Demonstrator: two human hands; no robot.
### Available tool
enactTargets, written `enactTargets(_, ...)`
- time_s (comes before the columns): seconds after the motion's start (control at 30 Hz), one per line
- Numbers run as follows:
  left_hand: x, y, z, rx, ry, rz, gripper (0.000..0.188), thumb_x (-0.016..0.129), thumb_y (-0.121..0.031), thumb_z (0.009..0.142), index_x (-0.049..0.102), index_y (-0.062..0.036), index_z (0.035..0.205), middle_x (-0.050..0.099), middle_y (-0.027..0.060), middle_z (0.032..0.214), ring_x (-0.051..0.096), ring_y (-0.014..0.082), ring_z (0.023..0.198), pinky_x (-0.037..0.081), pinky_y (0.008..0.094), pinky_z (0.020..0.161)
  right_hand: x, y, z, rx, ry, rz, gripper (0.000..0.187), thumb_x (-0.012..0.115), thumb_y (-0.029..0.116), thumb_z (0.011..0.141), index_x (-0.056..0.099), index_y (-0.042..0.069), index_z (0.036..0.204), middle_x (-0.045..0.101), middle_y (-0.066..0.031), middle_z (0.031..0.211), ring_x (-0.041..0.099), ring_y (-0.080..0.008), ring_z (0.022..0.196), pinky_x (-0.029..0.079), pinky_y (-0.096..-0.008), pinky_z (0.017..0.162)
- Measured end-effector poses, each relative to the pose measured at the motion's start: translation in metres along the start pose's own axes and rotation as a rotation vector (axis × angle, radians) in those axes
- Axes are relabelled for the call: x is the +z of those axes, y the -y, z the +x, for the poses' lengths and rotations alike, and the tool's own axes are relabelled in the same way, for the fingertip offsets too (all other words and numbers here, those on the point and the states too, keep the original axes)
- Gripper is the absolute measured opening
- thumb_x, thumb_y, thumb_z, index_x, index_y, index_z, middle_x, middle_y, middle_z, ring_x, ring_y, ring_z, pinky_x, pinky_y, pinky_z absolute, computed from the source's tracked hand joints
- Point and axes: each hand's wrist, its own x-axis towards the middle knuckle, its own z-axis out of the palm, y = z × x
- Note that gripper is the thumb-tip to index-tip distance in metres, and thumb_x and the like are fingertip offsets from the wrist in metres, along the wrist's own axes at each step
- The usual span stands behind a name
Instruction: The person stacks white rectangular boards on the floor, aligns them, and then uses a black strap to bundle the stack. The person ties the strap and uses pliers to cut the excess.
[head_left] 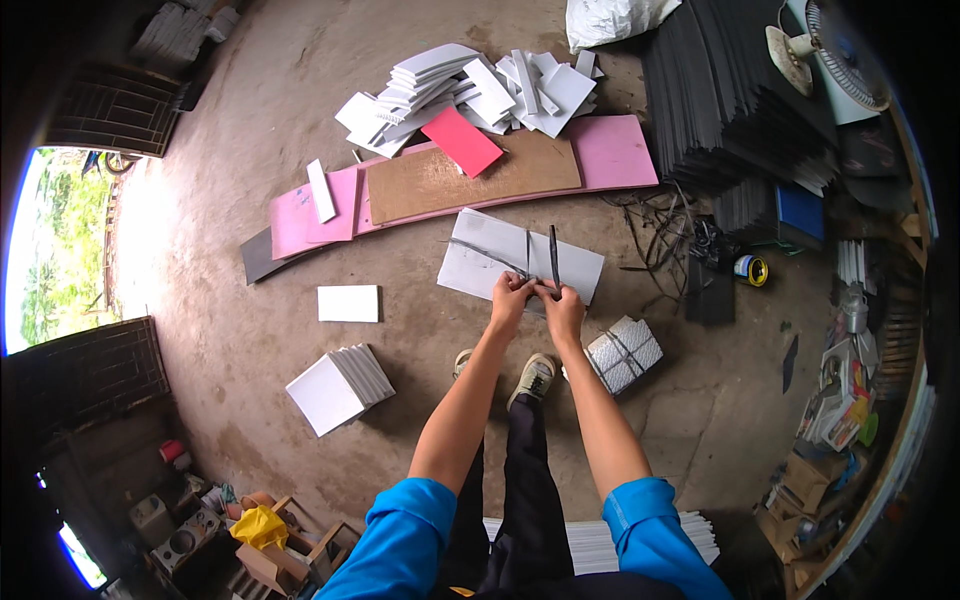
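Concrete floor (230, 330), one bright doorway (60, 240) on the left. Two hands working: left hand (512, 290) and right hand (562, 302), close together, fingertips pinched narrow on one black strap (553, 250), its loose end sticking up. Strap goes around one flat white bundle (500, 243), lying on the floor just beyond the two shoes (535, 376). One tied bundle (622, 352) to the right, strap crossed over it. Left side: one loose white piece (349, 303), plus one white stack (335, 390) nearer; layers too tight to count. Far side: at least two pink boards (620, 150), one brown board (480, 178) on top, one red sheet (462, 141), one white pile (440, 75), too jumbled to count. Far right: one fan (795, 55) by tall black sheets (715, 90).
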Motion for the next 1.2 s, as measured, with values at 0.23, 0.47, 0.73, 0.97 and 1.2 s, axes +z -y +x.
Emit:
enactTargets(0.23, -0.007, 0.003, -0.004, -0.039, 0.042, -0.039, 0.032, 0.064, -0.001, 0.078, 0.036, -0.0141, 0.068, 0.046, -0.0042, 0.066, 0.045, 0.0036, 0.058, 0.033, 0.0188, 0.046, 0.003, -0.005, -0.004, -0.021, 0.029, -0.126, 0.026, 0.068, 0.025, 0.073, 0.066, 0.001, 0.084, 0.058, -0.0174, 0.087, 0.057, -0.0333, 0.080, 0.044, -0.0377, 0.072)
enactTargets(0.47, -0.018, 0.006, -0.013, 0.235, -0.163, 0.335, 0.015, 0.059, 0.000, 0.077, 0.055, 0.0021, 0.090, 0.053, 0.0110, 0.091, 0.057, 0.0172, 0.078, 0.048, 0.0256, 0.060, 0.012, 0.031, -0.017, 0.119, -0.025, 0.032, 0.024, 0.063, 0.019, 0.078, 0.063, -0.003, 0.086, 0.061, -0.0122, 0.084, 0.058, -0.0238, 0.076, 0.044, -0.0323, 0.071)
enactTargets(0.73, -0.038, -0.021, -0.048, 0.711, 0.064, 0.991, 0.019, 0.064, -0.007, 0.072, 0.065, -0.0017, 0.090, 0.062, 0.0120, 0.093, 0.054, 0.0322, 0.092, 0.045, 0.0361, 0.080, -0.009, 0.047, -0.016, 0.391, 0.318, 0.350, 0.016, 0.060, 0.013, 0.080, 0.064, -0.001, 0.088, 0.063, -0.0061, 0.075, 0.056, -0.0116, 0.070, 0.042, -0.0262, 0.063)
enactTargets(0.97, -0.075, -0.076, -0.054, 0.581, 0.147, 0.863, 0.023, 0.058, -0.021, 0.083, 0.064, 0.0002, 0.091, 0.065, 0.0133, 0.090, 0.063, 0.0246, 0.074, 0.048, 0.0337, 0.069, -0.016, 0.064, -0.020, 0.338, 0.350, 0.062, 0.019, 0.050, 0.012, 0.084, 0.067, 0.005, 0.089, 0.065, -0.0106, 0.079, 0.059, -0.0188, 0.076, 0.043, -0.0302, 0.068)
enactTargets(1.2, -0.073, -0.075, -0.072, -0.016, 0.170, 0.102, 0.026, 0.045, -0.026, 0.092, 0.051, -0.0007, 0.094, 0.044, -0.0014, 0.064, 0.055, 0.0117, 0.066, 0.046, 0.0244, 0.063, 0.000, 0.022, -0.032, 0.178, 0.366, -0.116, 0.016, 0.058, 0.015, 0.078, 0.065, 0.006, 0.089, 0.064, -0.0146, 0.088, 0.061, -0.0272, 0.085, 0.045, -0.0348, 0.075)
